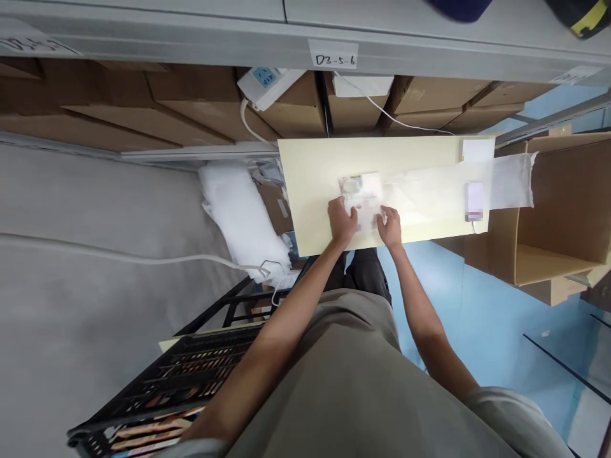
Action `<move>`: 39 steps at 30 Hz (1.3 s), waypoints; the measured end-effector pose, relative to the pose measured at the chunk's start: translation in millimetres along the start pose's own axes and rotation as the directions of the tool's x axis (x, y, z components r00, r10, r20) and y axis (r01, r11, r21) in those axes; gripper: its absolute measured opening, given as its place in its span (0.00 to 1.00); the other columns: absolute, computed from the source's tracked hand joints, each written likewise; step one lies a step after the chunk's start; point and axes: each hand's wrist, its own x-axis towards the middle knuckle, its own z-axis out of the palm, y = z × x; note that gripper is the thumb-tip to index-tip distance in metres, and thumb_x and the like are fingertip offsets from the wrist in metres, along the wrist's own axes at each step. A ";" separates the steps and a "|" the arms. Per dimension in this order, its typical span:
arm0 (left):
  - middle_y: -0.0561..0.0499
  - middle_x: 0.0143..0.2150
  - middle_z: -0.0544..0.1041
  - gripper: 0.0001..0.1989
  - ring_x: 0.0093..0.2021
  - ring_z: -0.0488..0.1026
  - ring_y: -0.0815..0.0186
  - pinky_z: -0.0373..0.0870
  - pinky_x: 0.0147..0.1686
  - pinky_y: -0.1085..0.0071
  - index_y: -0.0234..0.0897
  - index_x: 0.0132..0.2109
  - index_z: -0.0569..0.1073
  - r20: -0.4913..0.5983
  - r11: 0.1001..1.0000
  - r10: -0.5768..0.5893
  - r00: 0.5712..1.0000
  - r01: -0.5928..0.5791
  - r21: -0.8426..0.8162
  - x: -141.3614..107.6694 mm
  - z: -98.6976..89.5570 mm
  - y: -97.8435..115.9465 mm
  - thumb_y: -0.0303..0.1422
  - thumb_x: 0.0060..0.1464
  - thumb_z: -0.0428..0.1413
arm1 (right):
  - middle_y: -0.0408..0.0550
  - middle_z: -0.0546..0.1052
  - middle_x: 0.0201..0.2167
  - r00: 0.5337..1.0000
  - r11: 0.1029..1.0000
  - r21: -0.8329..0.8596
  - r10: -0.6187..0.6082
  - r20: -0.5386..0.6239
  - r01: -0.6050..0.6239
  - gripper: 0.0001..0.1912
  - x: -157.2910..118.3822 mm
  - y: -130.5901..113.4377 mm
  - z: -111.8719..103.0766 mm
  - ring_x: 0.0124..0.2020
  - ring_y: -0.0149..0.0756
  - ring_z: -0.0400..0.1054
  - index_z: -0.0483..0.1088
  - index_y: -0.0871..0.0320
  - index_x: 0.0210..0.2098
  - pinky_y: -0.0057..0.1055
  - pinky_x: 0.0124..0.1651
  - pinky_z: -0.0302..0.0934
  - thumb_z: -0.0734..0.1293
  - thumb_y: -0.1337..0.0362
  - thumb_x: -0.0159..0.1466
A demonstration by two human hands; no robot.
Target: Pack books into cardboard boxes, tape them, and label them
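A small flat printed package (pixel 352 185) lies on a pale cream board in front of me. Translucent white wrapping sheet (pixel 429 184) runs from it to the right, past the board's end. The package's lower part looks pinkish, seemingly through a layer of the sheet. My left hand (pixel 342 221) grips the left edge of the package, thumb over its front. At the right side of the package, my right hand (pixel 390 226) has its fingers curled and closed on the sheet; its exact fingertip contact is too small to make out.
The cream board (pixel 310 165) carries a phone-like device (pixel 474 201) with a cable. An open carton (pixel 558 210) stands at right. White wrapping material (pixel 243 216) lies left, above a black crate (pixel 200 369). A shelf of cartons and a power strip (pixel 270 86) are beyond.
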 end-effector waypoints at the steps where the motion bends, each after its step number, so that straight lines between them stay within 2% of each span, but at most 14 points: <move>1: 0.36 0.62 0.81 0.16 0.67 0.78 0.46 0.72 0.70 0.51 0.39 0.59 0.74 0.020 0.996 -0.084 0.996 0.084 -0.004 -0.5 -7.7 -6.9 0.30 0.66 0.61 | 0.68 0.77 0.65 1.000 1.000 -0.016 -0.001 -0.009 0.001 0.25 -1.1 0.2 3.5 0.67 0.59 0.73 0.77 0.59 0.66 0.61 0.73 0.71 0.66 0.52 0.76; 4: 0.41 0.57 0.85 0.11 0.58 0.83 0.49 0.76 0.63 0.56 0.41 0.53 0.77 0.134 0.953 -0.290 0.948 0.298 -0.047 1.8 -20.7 -17.7 0.31 0.64 0.63 | 0.67 0.77 0.64 0.996 0.996 -0.011 0.087 -0.035 -0.087 0.26 1.4 -1.3 9.9 0.62 0.56 0.75 0.75 0.57 0.67 0.58 0.65 0.76 0.68 0.51 0.75; 6: 0.41 0.56 0.86 0.11 0.57 0.84 0.50 0.77 0.60 0.58 0.40 0.50 0.78 0.180 0.926 -0.343 0.922 0.364 -0.102 6.4 -22.5 -17.6 0.33 0.61 0.66 | 0.64 0.78 0.61 0.986 0.987 0.027 0.162 -0.049 -0.161 0.26 8.7 -1.8 9.7 0.55 0.52 0.77 0.76 0.57 0.64 0.54 0.62 0.78 0.70 0.50 0.73; 9: 0.42 0.51 0.86 0.13 0.53 0.85 0.52 0.78 0.54 0.60 0.40 0.47 0.78 0.216 0.903 -0.340 0.915 0.382 -0.196 12.5 -23.6 -13.1 0.35 0.57 0.70 | 0.58 0.81 0.54 0.968 0.966 0.090 0.248 -0.043 -0.243 0.22 22.3 -1.1 4.1 0.46 0.46 0.76 0.78 0.56 0.58 0.49 0.60 0.77 0.71 0.50 0.71; 13: 0.47 0.46 0.84 0.15 0.47 0.83 0.58 0.79 0.50 0.62 0.41 0.46 0.75 0.217 0.901 -0.250 0.944 0.309 -0.306 11.6 -38.3 -14.5 0.34 0.56 0.71 | 0.56 0.80 0.53 0.965 0.957 0.117 0.261 0.036 -0.264 0.25 28.1 -6.4 7.0 0.46 0.44 0.76 0.77 0.57 0.60 0.46 0.61 0.76 0.72 0.50 0.70; 16: 0.48 0.47 0.84 0.16 0.46 0.83 0.59 0.80 0.50 0.64 0.41 0.46 0.73 0.162 0.895 -0.226 0.961 0.270 -0.354 5.3 -64.9 -24.9 0.33 0.56 0.70 | 0.60 0.78 0.55 0.972 0.967 0.119 0.213 0.104 -0.224 0.28 18.2 -21.5 33.8 0.48 0.45 0.77 0.76 0.61 0.63 0.47 0.62 0.77 0.75 0.51 0.69; 19: 0.48 0.46 0.84 0.12 0.44 0.83 0.61 0.80 0.48 0.65 0.42 0.46 0.73 0.042 0.917 -0.186 0.982 0.189 -0.351 -5.1 -98.6 -35.6 0.30 0.58 0.66 | 0.61 0.77 0.58 0.967 0.965 0.173 0.160 0.199 -0.195 0.28 2.2 -46.3 81.0 0.48 0.46 0.78 0.77 0.59 0.64 0.47 0.60 0.79 0.76 0.53 0.68; 22: 0.48 0.48 0.83 0.11 0.42 0.83 0.61 0.80 0.44 0.65 0.43 0.48 0.73 -0.095 0.961 -0.118 0.988 0.090 -0.262 -18.5 -124.1 -36.8 0.32 0.61 0.65 | 0.61 0.77 0.61 0.941 0.942 0.271 0.103 0.322 -0.196 0.26 -10.0 -73.9 127.5 0.49 0.46 0.80 0.78 0.55 0.63 0.45 0.58 0.81 0.76 0.53 0.70; 24: 0.48 0.48 0.83 0.11 0.43 0.83 0.60 0.80 0.44 0.64 0.44 0.50 0.72 -0.141 0.986 -0.047 0.989 0.023 -0.166 -26.5 -129.7 -31.4 0.33 0.63 0.64 | 0.62 0.78 0.62 0.928 0.928 0.314 0.077 0.364 -0.200 0.24 -12.7 -86.7 142.8 0.51 0.47 0.82 0.79 0.55 0.62 0.46 0.61 0.81 0.75 0.52 0.71; 26: 0.48 0.47 0.83 0.10 0.43 0.82 0.59 0.80 0.44 0.63 0.45 0.51 0.72 -0.148 0.996 0.029 0.989 -0.041 -0.078 -31.7 -124.5 -23.4 0.33 0.65 0.63 | 0.63 0.82 0.60 0.917 0.913 0.345 0.070 0.392 -0.216 0.23 -11.5 -90.6 139.0 0.52 0.48 0.83 0.80 0.56 0.61 0.48 0.62 0.80 0.74 0.51 0.72; 28: 0.48 0.49 0.82 0.11 0.42 0.82 0.59 0.80 0.45 0.62 0.45 0.53 0.71 -0.108 0.995 0.098 0.989 -0.100 -0.019 -33.7 -109.1 -14.7 0.32 0.66 0.62 | 0.61 0.85 0.57 0.916 0.896 0.387 0.051 0.397 -0.218 0.24 -9.3 -85.7 117.6 0.52 0.49 0.83 0.82 0.56 0.58 0.48 0.61 0.80 0.73 0.46 0.72; 31: 0.45 0.54 0.80 0.12 0.44 0.81 0.58 0.80 0.47 0.61 0.44 0.54 0.71 0.043 0.979 0.198 0.979 -0.200 0.041 -32.9 -71.5 -1.8 0.30 0.66 0.63 | 0.55 0.88 0.53 0.951 0.877 0.449 0.030 0.309 -0.174 0.27 -8.9 -69.7 70.0 0.54 0.48 0.82 0.82 0.55 0.55 0.45 0.60 0.80 0.70 0.40 0.72; 35: 0.38 0.56 0.77 0.12 0.59 0.79 0.47 0.78 0.59 0.54 0.42 0.53 0.73 0.236 0.964 0.204 0.950 -0.238 0.122 -29.9 -20.5 10.3 0.28 0.65 0.64 | 0.53 0.88 0.50 0.967 0.876 0.422 0.158 0.202 -0.231 0.31 -12.0 -49.9 25.4 0.50 0.46 0.82 0.82 0.56 0.55 0.46 0.57 0.81 0.66 0.36 0.72; 39: 0.35 0.60 0.77 0.15 0.68 0.74 0.44 0.72 0.70 0.49 0.40 0.57 0.75 0.285 0.977 0.175 0.943 -0.203 0.071 -22.7 -14.2 0.7 0.27 0.64 0.62 | 0.57 0.87 0.55 0.963 0.904 0.338 0.225 0.146 -0.262 0.29 -18.1 -37.8 18.9 0.52 0.48 0.83 0.82 0.56 0.54 0.51 0.61 0.80 0.70 0.38 0.70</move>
